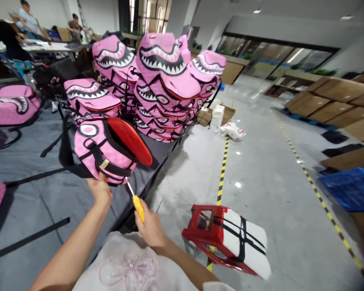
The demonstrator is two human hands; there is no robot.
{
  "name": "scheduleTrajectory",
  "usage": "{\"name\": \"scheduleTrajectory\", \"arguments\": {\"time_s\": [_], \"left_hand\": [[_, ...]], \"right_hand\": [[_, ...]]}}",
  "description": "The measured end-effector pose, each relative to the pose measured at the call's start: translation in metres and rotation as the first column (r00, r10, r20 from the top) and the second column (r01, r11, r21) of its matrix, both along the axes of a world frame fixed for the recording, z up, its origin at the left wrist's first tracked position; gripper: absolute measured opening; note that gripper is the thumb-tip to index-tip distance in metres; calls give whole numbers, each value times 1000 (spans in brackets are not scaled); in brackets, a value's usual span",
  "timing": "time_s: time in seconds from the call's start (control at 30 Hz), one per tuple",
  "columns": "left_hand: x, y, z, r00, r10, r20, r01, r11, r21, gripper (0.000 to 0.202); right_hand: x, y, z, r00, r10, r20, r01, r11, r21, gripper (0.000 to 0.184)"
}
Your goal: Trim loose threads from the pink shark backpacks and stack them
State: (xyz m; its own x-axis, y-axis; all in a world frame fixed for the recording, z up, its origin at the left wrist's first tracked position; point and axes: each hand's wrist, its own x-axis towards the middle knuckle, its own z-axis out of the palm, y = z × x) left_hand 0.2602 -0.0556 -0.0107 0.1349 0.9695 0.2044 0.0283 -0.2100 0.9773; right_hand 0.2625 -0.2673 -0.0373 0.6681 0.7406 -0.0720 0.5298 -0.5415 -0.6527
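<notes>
My left hand (100, 190) grips the bottom edge of a pink backpack (101, 149) with a shark-mouth print and a red lining, held up above the grey table (33, 194). My right hand (151, 228) is closed round a yellow-handled tool (137, 204). Its thin metal tip points up at the underside of the backpack.
A tall pile of the same pink backpacks (157, 85) sits at the far end of the table, with one more backpack (12, 104) at the left. A red stool with a white cushion (230, 242) stands on the floor to my right. Cardboard boxes (336, 101) and a blue crate (350, 188) lie further right. People sit at tables in the back left.
</notes>
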Motion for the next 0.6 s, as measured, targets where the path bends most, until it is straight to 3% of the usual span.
{"name": "scheduleTrajectory", "arguments": {"time_s": [0.07,0.17,0.27,0.3,0.37,0.4,0.47,0.53,0.6], "left_hand": [[-15,-17,-26,986,-65,-154,34,980,-196,35],[-42,-48,-65,863,-396,-313,262,881,-393,35],[-72,-69,-77,637,-681,-360,489,719,-494,24],[-81,-71,-75,598,-693,-401,534,719,-446,23],[-93,-64,-67,550,-584,-597,603,772,-200,38],[-96,-55,-62,509,-471,-720,642,765,-46,53],[-91,-30,-57,395,-222,-891,719,678,150,76],[-77,-2,-51,279,-123,-952,759,635,141,66],[-59,23,-39,256,-100,-962,712,692,118,45]], "right_hand": [[6,-6,-11,1000,6,-2,-6,1000,-2,51],[18,-14,-35,999,41,-23,-43,994,-97,50],[26,-24,-60,995,33,-98,-55,972,-227,47],[27,-29,-66,992,25,-125,-56,966,-254,45],[26,-42,-75,987,-9,-163,-38,960,-278,40],[24,-48,-77,983,-28,-184,-23,963,-269,38],[18,-56,-77,965,-51,-258,3,983,-183,34],[12,-58,-73,925,-39,-377,37,999,-12,32],[7,-53,-65,879,-42,-475,125,981,146,36]]}}
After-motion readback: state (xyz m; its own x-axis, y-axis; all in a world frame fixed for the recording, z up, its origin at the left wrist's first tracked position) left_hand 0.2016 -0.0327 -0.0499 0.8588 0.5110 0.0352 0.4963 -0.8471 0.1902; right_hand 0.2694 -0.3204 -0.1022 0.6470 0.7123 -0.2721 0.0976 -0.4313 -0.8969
